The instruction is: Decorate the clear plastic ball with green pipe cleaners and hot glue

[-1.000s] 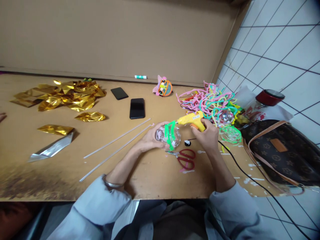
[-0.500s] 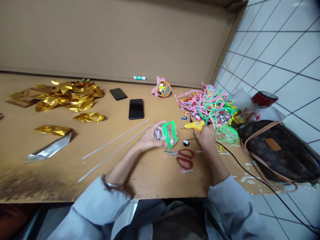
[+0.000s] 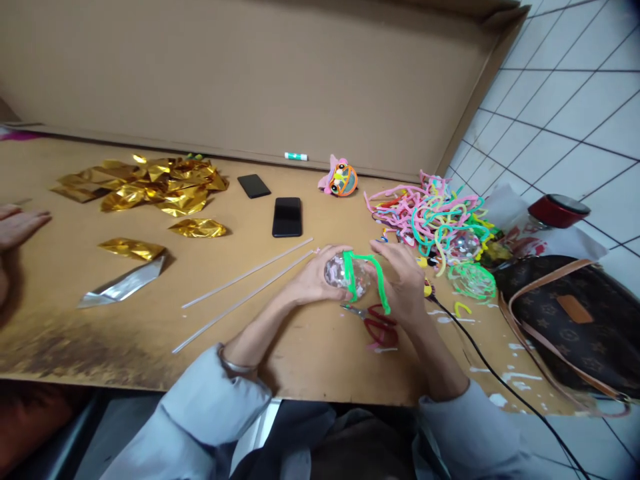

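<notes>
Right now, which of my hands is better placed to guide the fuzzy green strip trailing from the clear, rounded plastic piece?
Probably your right hand: it's alongside the outer end of the green strip, while your left hand is holding the plastic piece.

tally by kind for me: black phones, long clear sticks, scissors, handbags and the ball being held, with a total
Black phones: 2
Long clear sticks: 2
Scissors: 1
Handbag: 1
Ball in the left hand: 1
Total: 7
</notes>
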The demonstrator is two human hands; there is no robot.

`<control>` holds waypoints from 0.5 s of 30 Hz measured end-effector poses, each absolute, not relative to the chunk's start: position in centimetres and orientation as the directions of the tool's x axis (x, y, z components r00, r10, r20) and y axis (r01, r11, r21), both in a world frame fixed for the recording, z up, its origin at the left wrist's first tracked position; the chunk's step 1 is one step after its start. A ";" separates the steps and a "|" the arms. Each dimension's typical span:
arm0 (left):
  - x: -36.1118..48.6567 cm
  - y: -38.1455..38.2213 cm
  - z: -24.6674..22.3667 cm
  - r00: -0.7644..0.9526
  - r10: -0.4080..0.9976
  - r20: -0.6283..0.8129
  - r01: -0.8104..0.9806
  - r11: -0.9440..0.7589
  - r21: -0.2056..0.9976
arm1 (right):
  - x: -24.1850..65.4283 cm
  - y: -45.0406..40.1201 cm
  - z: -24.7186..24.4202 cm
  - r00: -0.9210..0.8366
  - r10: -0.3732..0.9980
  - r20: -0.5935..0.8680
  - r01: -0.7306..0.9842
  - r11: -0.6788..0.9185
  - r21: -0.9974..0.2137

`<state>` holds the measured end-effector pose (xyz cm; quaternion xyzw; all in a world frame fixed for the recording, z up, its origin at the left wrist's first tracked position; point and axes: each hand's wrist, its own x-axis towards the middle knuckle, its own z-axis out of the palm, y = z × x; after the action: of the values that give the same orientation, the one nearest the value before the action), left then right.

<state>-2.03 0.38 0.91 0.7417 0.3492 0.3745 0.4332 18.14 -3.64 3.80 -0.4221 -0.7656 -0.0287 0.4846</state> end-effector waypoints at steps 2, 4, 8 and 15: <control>-2.0 0.4 0.9 0.481 0.836 0.265 0.184 -0.392 0.901 | 17.4 -3.8 4.1 -0.199 0.604 0.772 0.639 0.677 -0.365; -1.9 0.4 0.9 0.487 0.829 0.276 0.180 -0.404 0.897 | 17.0 -3.8 4.3 -0.193 0.611 0.768 0.595 0.695 -0.404; -1.8 0.2 1.0 0.492 0.828 0.270 0.184 -0.402 0.897 | 17.0 -3.7 4.3 -0.103 0.694 0.712 0.477 0.663 -0.577; -2.0 0.2 1.1 0.494 0.831 0.257 0.237 -0.413 0.879 | 17.3 -4.3 3.9 0.023 0.839 0.544 0.335 0.506 -0.795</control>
<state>-1.98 0.16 1.14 0.7597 0.3514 0.3598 0.4121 17.30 -4.30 3.93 -0.4433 -0.6618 0.2244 0.5614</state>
